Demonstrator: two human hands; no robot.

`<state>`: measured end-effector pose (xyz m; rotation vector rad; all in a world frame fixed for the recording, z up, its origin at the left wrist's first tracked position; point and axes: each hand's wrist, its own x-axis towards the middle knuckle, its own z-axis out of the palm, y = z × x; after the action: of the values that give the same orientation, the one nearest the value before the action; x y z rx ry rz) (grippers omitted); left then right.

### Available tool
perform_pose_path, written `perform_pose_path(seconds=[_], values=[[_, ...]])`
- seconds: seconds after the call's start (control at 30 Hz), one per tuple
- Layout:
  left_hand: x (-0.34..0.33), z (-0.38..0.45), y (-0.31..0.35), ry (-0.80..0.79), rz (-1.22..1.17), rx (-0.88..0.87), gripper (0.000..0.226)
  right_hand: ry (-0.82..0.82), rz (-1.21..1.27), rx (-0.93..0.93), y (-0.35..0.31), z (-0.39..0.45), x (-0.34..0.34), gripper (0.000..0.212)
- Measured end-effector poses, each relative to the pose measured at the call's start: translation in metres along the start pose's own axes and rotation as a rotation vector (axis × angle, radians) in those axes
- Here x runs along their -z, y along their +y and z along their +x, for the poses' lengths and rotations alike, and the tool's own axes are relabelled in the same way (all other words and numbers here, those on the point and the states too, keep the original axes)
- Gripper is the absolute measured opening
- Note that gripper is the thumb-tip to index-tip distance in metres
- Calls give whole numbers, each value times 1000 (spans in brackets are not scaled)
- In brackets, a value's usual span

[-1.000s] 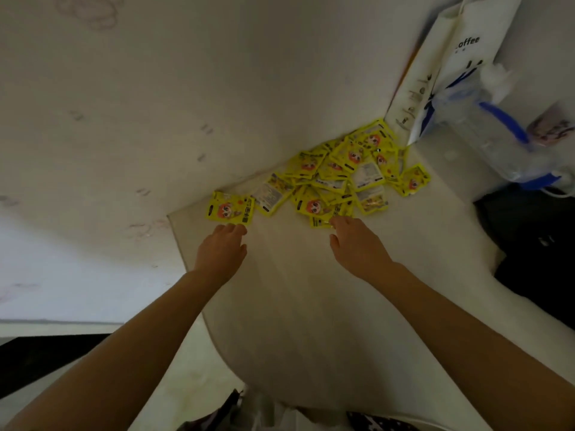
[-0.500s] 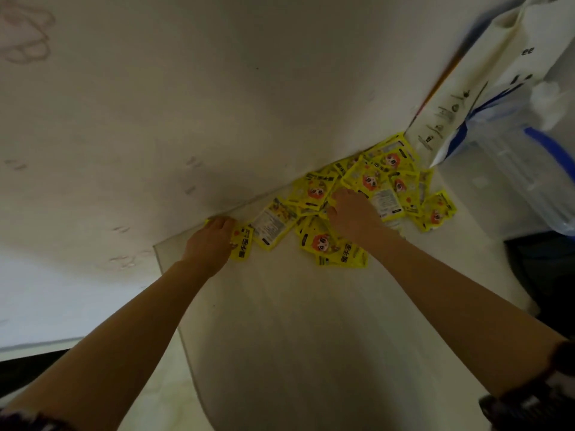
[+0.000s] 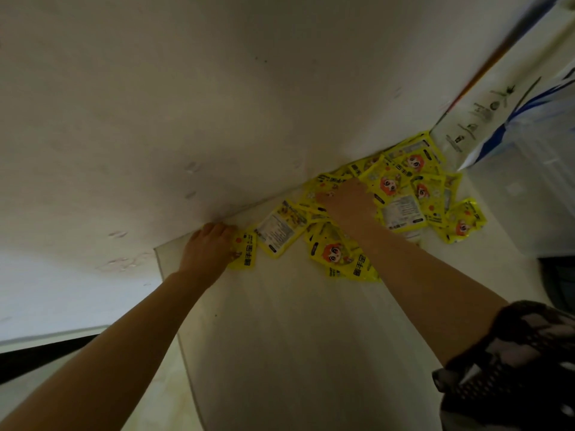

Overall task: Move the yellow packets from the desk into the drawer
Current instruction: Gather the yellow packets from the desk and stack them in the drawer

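Several yellow packets [image 3: 401, 194] with an orange cartoon face lie in a loose pile on the white desk [image 3: 295, 337], against the wall. My left hand [image 3: 208, 247] lies over a single yellow packet [image 3: 245, 251] at the pile's left end, fingers curled onto it by the wall. My right hand [image 3: 348, 202] rests palm down in the middle of the pile, fingers spread over packets. One packet [image 3: 280, 230] lies face down between my hands. No drawer is in view.
A white paper bag [image 3: 485, 119] with printed marks leans at the back right, a clear plastic bag with blue print [image 3: 535, 119] next to it. The desk's left edge [image 3: 169, 293] runs close to my left wrist. A dark patterned sleeve [image 3: 513, 368] shows at bottom right.
Both hands reached forward from in front of the pile onto the packets: the left came down on the leftmost packet, the right into the pile's middle. The camera moved closer.
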<state>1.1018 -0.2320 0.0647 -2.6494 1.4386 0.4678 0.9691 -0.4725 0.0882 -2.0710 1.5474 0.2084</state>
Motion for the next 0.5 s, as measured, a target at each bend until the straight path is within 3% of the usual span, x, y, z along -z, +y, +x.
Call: perform_pose_path(seconds=[0.27,0.5], values=[[0,-14,3,17,9,27,41,8,36,42,6,0,-6,72],[3,-24,12,-48,-282,115,30,-11,244,140,24,-10,-3,46]])
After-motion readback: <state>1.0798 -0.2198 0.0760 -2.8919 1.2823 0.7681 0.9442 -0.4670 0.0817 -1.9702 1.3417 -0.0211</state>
